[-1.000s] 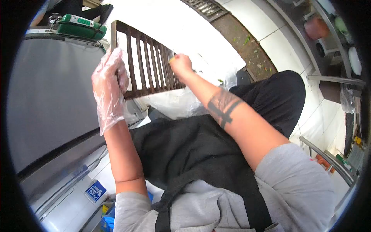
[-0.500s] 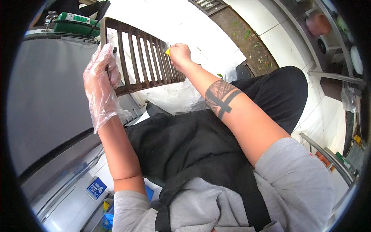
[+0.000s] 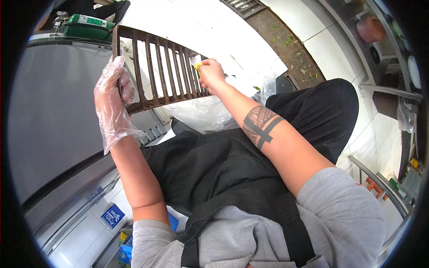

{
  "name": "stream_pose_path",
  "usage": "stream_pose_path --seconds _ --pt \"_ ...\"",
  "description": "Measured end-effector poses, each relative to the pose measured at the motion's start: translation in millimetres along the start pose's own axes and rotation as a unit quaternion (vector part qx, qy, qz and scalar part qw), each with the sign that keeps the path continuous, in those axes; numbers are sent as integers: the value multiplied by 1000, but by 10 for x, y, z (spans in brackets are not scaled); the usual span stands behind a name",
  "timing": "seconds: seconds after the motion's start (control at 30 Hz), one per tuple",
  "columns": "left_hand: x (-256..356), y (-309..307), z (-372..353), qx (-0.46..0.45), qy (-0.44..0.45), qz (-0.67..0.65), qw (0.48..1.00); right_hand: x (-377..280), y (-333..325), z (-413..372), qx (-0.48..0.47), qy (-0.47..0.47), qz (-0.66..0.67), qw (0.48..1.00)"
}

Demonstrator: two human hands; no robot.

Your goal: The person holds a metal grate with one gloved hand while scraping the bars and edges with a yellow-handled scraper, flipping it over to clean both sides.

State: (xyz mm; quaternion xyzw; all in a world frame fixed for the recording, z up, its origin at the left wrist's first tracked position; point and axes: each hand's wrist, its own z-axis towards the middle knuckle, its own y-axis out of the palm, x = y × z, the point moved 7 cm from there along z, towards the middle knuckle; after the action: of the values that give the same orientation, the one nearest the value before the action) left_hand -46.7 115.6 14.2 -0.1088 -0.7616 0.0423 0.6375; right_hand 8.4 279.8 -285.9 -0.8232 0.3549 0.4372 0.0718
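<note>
My left hand [image 3: 115, 87], in a clear plastic glove, is closed round the near left end of a rusty metal drain grate [image 3: 154, 100]. The grate is propped up at a slant, its bars running across between two long rails. In my bare right hand [image 3: 211, 75] is a small scraper [image 3: 196, 63] with a yellow handle and a pale, flat blade. The blade overlaps the bars at the grate's far right part in this view. Beneath the grate lies crumpled clear plastic [image 3: 201, 111].
An open drain channel [image 3: 286, 44] with dirt and leaves runs along the floor, another grate [image 3: 243, 6] at its upper end. A grey appliance [image 3: 62, 111] stands close on my left, a green container [image 3: 87, 29] beyond it. Metal shelving [image 3: 389, 89] is on my right.
My right hand has shifted slightly right and down, turning so that the scraper's pale blade now shows. The grate and my left hand have dipped a little.
</note>
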Motion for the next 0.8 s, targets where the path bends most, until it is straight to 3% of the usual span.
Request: stream_pose_path --seconds 0.07,0.17,0.2,0.27,0.33,0.4,0.47,0.53,0.67,0.73,0.8 --pt "22 21 -9 3 0 5 1000 -81 90 62 2 4 14 1000" --pt "11 24 -2 -12 -2 3 1000 -83 194 111 11 98 179 979" --pt "-12 -17 21 -6 -4 3 1000 -47 158 111 11 98 178 979" --pt "-7 -39 55 0 -3 1 1000 66 -59 103 109 113 380 912" --pt "2 -64 39 22 -3 22 1000 122 -228 40 127 98 346 924" --pt "0 -55 34 15 -4 22 1000 129 -327 15 105 63 164 979" --pt "1 -59 34 10 -1 26 1000 187 -325 31 107 75 156 979" --pt "-8 -54 45 8 -3 21 1000 137 -273 71 66 56 6 996" --pt "-1 -50 38 9 5 18 1000 34 -134 98 16 9 77 997" --pt "17 -16 25 -4 -6 21 1000 -136 -50 27 -20 -40 35 998" --pt "-4 -6 33 -5 1 18 1000 -160 -4 21 -23 -31 -36 999"
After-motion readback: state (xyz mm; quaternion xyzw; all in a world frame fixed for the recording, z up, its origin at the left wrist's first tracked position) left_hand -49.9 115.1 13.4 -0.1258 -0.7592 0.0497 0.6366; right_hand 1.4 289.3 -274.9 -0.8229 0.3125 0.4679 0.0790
